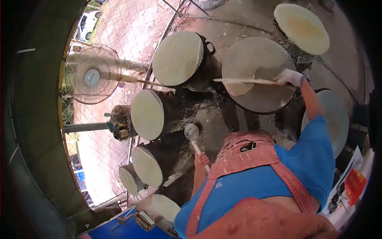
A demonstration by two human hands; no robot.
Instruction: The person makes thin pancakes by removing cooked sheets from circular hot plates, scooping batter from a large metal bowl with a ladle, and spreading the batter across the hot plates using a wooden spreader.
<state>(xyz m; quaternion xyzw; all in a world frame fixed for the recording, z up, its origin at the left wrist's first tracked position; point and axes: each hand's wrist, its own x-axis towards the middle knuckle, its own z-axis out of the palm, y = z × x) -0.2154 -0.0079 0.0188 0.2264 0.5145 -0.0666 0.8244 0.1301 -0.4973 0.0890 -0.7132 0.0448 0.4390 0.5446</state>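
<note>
R hand, pale-gloved, is closed round one end of the long flat stick, out over the big round griddle, w/ a patch of pale batter by the far end. L hand, fingers curled, grips the ladle by its handle, near the apron. Fan stands off to the L, pale-topped drum just beside the griddle.

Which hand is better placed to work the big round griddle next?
Right, probably: the right hand holds the long stick over the griddle, while the left hand holds a ladle, farther off.
</note>
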